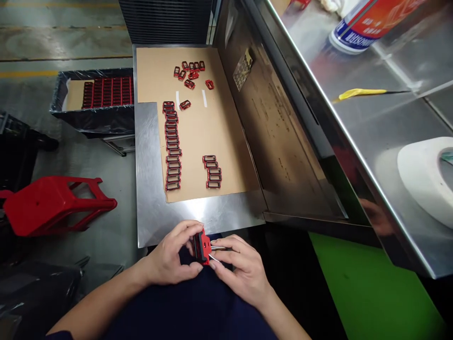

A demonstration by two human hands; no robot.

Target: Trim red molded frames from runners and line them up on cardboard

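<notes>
Head view: your left hand (169, 254) and right hand (244, 270) pinched a red frame (202, 246) just off the near edge of the steel tabletop (152, 212); rows of red parts (172, 146) lay on far cardboard (215, 141), a red stool (53, 205) on the concrete floor (78, 160) left.

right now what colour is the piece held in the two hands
The piece is red with a dark centre, best seen in the head view.
</notes>
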